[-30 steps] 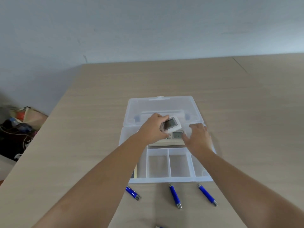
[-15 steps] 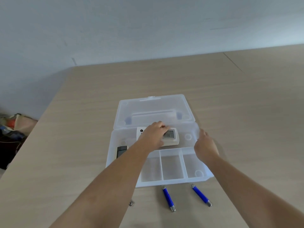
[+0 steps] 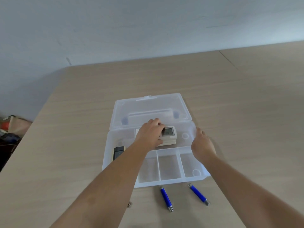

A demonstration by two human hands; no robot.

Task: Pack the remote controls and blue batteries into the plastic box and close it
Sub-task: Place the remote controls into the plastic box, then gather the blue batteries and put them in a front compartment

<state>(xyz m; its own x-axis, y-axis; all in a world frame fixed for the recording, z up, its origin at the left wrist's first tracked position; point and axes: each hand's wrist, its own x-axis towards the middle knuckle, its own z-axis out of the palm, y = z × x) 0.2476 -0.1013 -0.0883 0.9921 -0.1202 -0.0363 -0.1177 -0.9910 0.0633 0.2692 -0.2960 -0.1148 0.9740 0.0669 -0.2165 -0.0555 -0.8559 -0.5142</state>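
The left fingers (image 3: 157, 124) are curled around the white remote (image 3: 169, 134); the right fingers (image 3: 199, 131) rest loosely spread on the box (image 3: 202, 176) wall. Lower the remote flat before releasing.

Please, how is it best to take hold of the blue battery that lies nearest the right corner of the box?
Pinch the right blue battery across its blue middle, coming from above. It lies flat on the table, clear of the plastic box and the other battery, so both long sides are probably free for fingertips.
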